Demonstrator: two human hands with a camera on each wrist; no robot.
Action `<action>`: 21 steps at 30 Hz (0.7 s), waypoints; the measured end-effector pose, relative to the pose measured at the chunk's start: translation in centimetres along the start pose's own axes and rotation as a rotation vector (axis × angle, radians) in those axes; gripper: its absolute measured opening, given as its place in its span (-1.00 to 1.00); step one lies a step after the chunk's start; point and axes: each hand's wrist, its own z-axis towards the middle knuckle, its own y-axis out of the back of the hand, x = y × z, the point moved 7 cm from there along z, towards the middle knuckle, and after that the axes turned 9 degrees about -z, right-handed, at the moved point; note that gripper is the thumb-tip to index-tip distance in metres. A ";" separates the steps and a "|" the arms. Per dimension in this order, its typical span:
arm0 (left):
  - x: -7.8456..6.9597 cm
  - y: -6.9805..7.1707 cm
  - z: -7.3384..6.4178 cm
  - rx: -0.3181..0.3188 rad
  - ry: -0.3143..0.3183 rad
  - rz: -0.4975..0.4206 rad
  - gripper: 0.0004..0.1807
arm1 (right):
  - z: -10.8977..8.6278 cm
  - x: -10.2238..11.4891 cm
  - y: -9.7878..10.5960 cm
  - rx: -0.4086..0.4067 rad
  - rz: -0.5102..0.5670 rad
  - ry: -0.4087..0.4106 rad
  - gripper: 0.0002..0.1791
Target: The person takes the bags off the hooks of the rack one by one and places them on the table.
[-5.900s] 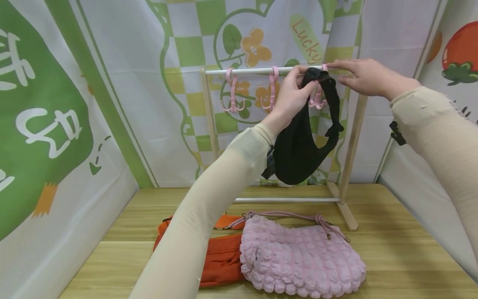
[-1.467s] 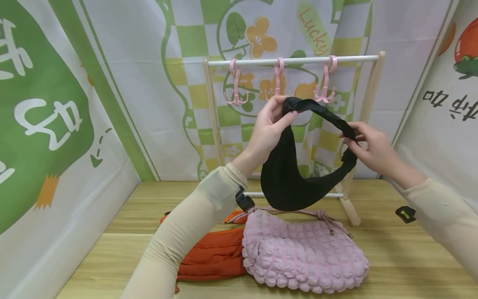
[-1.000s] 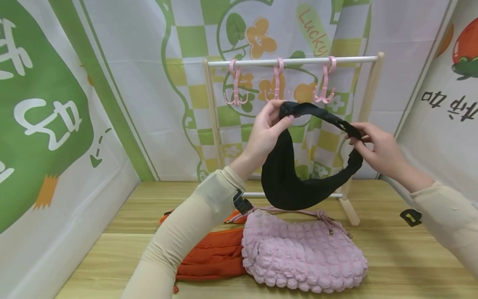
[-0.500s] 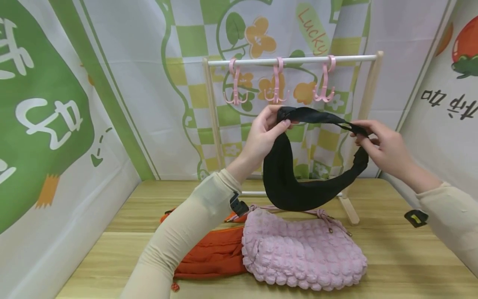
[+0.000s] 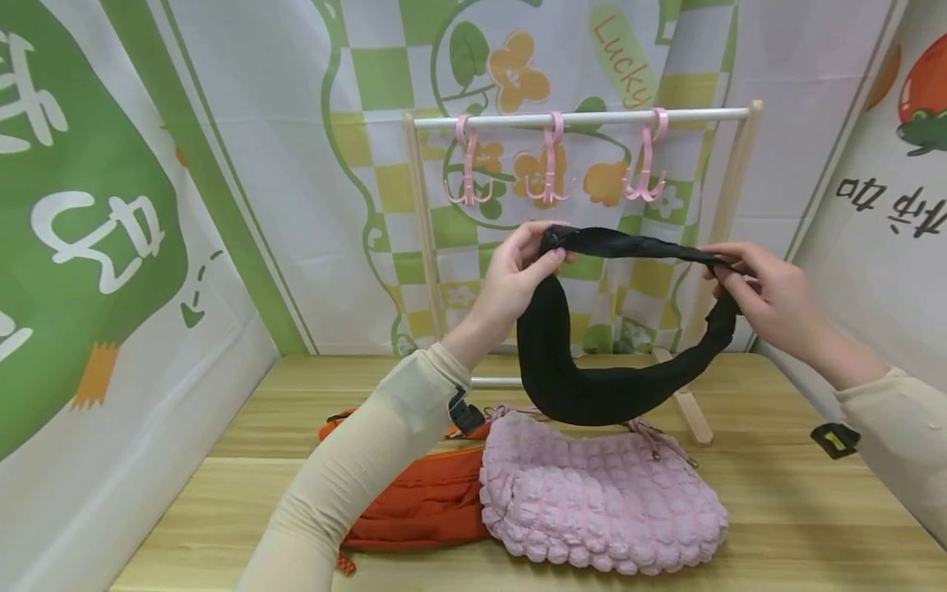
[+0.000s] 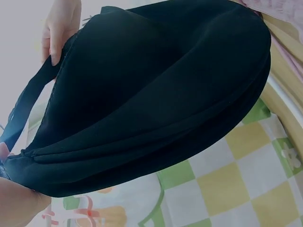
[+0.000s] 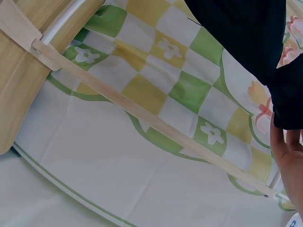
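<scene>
A black shoulder bag (image 5: 599, 395) hangs in the air in front of the rack, its strap stretched nearly level between both hands. My left hand (image 5: 510, 279) pinches the strap's left end, thumb in front. At the other end my right hand (image 5: 769, 296) pinches the strap between thumb and fingers. In the left wrist view the bag's body (image 6: 156, 94) fills most of the picture, with the right hand (image 6: 61, 28) at its far end. The right wrist view catches only part of the bag (image 7: 241, 38) and the right hand's fingers (image 7: 289, 151).
Behind stands a rack with a white rail (image 5: 607, 118) and pink hooks (image 5: 468, 164), (image 5: 550, 164), (image 5: 646, 160). On the wooden table (image 5: 222, 493) lie an orange bag (image 5: 422, 501) and a pink puffy bag (image 5: 602, 501) side by side, below the black bag.
The black bag has come down and away from the rail. The right hand, earlier open near the right hook, now grips the strap. The hands have since drawn apart, pulling the strap straighter.
</scene>
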 end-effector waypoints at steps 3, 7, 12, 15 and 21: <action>0.2 0.3 -0.2 -0.003 0.011 0.024 -0.66 | -0.2 -0.2 0.0 0.010 0.004 -0.021 -0.63; 0.5 0.6 -0.5 -0.007 0.024 0.057 -0.64 | -0.4 -0.5 0.0 0.017 0.007 -0.049 -0.67; 0.9 1.0 -0.8 -0.014 0.025 0.090 -0.64 | -0.8 -1.1 -0.1 0.030 0.020 -0.107 -0.76; 0.9 1.2 -0.9 -0.016 0.020 0.109 -0.64 | -1.0 -1.4 -0.3 0.058 0.065 -0.151 -0.77; 1.0 1.5 -1.0 -0.011 0.013 0.113 -0.64 | -1.1 -1.7 -0.7 0.118 0.240 -0.206 -0.75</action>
